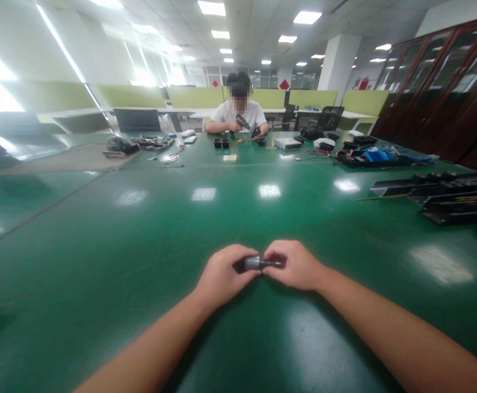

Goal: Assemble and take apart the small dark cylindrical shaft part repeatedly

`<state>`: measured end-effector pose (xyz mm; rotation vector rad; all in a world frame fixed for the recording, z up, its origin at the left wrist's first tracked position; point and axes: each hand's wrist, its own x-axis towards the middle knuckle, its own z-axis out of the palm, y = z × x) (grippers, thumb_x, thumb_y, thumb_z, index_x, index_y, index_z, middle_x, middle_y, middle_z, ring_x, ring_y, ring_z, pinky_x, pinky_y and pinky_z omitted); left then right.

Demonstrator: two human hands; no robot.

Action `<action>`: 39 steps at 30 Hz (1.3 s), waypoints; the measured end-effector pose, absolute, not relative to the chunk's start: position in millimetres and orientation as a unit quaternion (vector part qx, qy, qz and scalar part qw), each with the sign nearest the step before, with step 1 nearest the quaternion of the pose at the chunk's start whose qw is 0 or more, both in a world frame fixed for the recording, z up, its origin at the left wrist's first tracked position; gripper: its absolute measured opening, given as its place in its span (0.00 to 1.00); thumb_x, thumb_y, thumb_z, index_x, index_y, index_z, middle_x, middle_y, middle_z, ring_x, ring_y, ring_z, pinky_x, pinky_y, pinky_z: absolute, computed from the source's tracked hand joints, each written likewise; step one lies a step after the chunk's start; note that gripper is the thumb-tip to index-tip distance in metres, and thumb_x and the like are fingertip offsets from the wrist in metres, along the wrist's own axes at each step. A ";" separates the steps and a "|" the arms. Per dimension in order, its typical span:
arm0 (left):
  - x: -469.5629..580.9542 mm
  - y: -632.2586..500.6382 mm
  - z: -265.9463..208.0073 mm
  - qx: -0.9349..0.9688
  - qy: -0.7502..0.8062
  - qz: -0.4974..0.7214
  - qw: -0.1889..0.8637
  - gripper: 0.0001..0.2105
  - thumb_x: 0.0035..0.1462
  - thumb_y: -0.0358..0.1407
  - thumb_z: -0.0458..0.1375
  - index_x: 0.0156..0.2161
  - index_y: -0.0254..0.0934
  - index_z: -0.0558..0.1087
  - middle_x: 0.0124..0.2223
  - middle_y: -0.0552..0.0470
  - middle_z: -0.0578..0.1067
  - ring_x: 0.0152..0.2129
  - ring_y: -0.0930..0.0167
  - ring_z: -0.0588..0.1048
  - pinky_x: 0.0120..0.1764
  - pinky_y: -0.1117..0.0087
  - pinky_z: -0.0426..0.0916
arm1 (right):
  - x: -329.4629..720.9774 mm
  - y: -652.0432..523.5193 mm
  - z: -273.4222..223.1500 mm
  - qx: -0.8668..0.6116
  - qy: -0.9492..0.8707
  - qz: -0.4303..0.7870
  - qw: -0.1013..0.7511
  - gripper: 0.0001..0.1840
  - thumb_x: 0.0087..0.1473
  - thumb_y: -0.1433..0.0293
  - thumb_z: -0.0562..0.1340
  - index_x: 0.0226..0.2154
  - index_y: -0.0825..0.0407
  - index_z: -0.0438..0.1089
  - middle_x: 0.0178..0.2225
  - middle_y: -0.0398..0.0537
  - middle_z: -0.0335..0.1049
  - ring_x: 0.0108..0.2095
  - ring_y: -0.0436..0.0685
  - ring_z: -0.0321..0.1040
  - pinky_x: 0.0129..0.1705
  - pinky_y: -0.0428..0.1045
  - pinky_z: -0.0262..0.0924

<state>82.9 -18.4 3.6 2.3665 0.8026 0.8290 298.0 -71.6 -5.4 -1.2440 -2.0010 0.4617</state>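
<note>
Both my hands meet low in the middle of the head view, just above the green tabletop (160, 229). Between them lies a small silver cylinder with a thin dark shaft (253, 263), held roughly level; its exact kind cannot be made out. My left hand (224, 275) is closed around the thicker silver end, with a dark part partly covered by the fingers. My right hand (293, 265) pinches the thin dark end from the other side. Fingers hide both ends of the piece.
Across the table a person (238, 112) in a white top holds a power drill (243, 122). Black boxes (221, 143) stand before them. Long black metal profiles (459, 199) lie at right, near a dark tray (369, 161) with blue items. Tools and cables (154, 143) are at far left.
</note>
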 end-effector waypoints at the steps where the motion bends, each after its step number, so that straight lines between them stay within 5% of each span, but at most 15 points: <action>1: 82.9 -18.4 3.7 0.869 0.295 0.306 0.252 0.11 0.52 0.35 0.67 0.42 0.42 0.77 0.41 0.54 0.79 0.38 0.69 0.77 0.44 0.69 0.69 | 298.1 -71.8 -5.3 -0.484 -0.777 0.178 0.362 0.05 0.49 0.73 0.67 0.33 0.52 0.73 0.29 0.43 0.72 0.30 0.51 0.67 0.33 0.46 0.59; 39: 80.3 -14.3 2.1 0.850 0.340 0.334 0.226 0.11 0.51 0.33 0.66 0.42 0.41 0.77 0.40 0.53 0.79 0.36 0.68 0.77 0.40 0.69 0.71 | 300.8 -71.6 -2.7 -0.537 -0.746 0.160 0.361 0.03 0.50 0.71 0.67 0.31 0.52 0.73 0.26 0.42 0.71 0.25 0.50 0.65 0.29 0.45 0.56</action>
